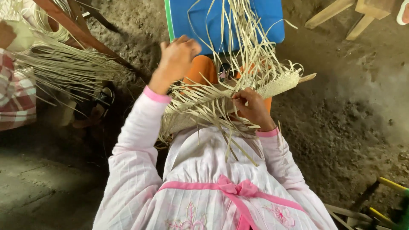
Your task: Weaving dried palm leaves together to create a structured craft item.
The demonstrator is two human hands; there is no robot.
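Straw-coloured strips make up the whole job in front of me: a woven mat (238, 96) lies across my lap, over the pink-and-white dress (213, 187), with its finished end reaching out toward the right, where the plaiting looks tight and even. I judge that part done. Nearer my body and to the left the strips are only loosely crossed, and a great many loose strips (238, 38) stand free, fanning up past the blue plastic seat (191, 21) ahead of me, so a good share of the weaving looks to be left.

My left hand (177, 55) is raised above the work, fingers curled together; I think it pinches a strip or two, but the blur keeps me from telling for sure. My right hand (251, 104) sits low on the mat's edge, fingers closed on the strips at the point where woven meets unwoven.

Off to the left, another person in a checked cloth (17, 89) has a separate bundle of strips (64, 64). Beneath everything is a bare earth floor (341, 127).
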